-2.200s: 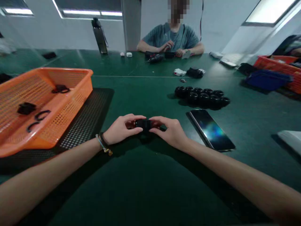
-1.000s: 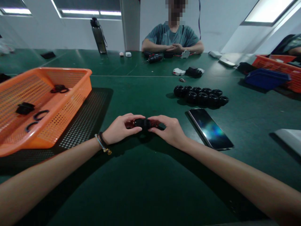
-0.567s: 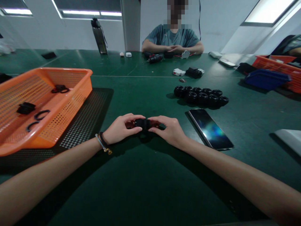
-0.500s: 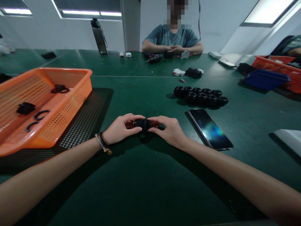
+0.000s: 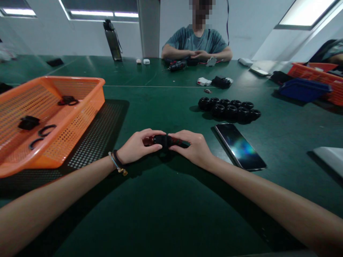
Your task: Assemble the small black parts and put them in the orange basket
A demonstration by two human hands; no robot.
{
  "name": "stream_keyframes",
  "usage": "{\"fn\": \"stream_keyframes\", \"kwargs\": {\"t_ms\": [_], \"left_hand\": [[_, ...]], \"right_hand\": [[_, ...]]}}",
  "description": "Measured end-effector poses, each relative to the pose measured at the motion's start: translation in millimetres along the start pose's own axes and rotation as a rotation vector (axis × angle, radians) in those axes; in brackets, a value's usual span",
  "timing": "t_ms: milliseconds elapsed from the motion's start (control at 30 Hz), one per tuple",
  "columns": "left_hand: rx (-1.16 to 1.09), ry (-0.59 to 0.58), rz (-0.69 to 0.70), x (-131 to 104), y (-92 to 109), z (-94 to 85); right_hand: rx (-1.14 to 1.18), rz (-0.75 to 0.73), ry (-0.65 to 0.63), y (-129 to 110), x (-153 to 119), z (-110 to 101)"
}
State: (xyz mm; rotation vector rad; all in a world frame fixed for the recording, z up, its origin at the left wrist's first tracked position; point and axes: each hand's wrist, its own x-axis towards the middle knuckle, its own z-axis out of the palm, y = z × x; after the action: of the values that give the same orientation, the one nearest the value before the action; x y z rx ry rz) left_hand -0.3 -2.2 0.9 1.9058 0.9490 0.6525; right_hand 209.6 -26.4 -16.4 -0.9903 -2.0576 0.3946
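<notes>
Between my two hands, just above the green table (image 5: pixel 150 200), is a small black round part (image 5: pixel 161 140), much of it hidden by fingers. My left hand (image 5: pixel 140 144) pinches its left end with thumb and fingertips. On the right end, the thumb and fingers of my right hand (image 5: pixel 189 145) close on the same part. Several black ring-shaped parts (image 5: pixel 230 111) stand grouped in rows beyond my right hand. To the left, an orange basket (image 5: pixel 80 141) holds a few black pieces, among them a black ring (image 5: pixel 47 130) and a darker block (image 5: pixel 29 122).
A phone (image 5: pixel 239 146) lies right of my right hand. Farther back are a blue bin (image 5: pixel 304 90), a cordless drill (image 5: pixel 177 66) and a dark bottle (image 5: pixel 112 42). Across the table sits a person (image 5: pixel 197 44) with folded arms. A white object (image 5: pixel 331 159) lies at the right edge.
Both hands stay in the same place on the black part. The fingers of my right hand have shifted very slightly; the view has tilted a little.
</notes>
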Motion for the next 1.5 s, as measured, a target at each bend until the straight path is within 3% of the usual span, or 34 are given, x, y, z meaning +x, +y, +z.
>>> {"fn": "stream_keyframes", "kwargs": {"t_ms": [500, 1100, 1500], "left_hand": [[-0.182, 0.029, -0.083, 1.6, -3.7, 2.1], [-0.194, 0.038, -0.08, 2.2, -1.4, 1.6], [-0.283, 0.05, -0.174, 2.9, -2.3, -1.2]], "right_hand": [[0.061, 0.103, -0.011, -2.4, 0.4, 0.1], [0.043, 0.104, -0.025, -1.5, -0.6, 0.0], [0.036, 0.094, 0.016, -2.5, -1.5, 1.1]]}}
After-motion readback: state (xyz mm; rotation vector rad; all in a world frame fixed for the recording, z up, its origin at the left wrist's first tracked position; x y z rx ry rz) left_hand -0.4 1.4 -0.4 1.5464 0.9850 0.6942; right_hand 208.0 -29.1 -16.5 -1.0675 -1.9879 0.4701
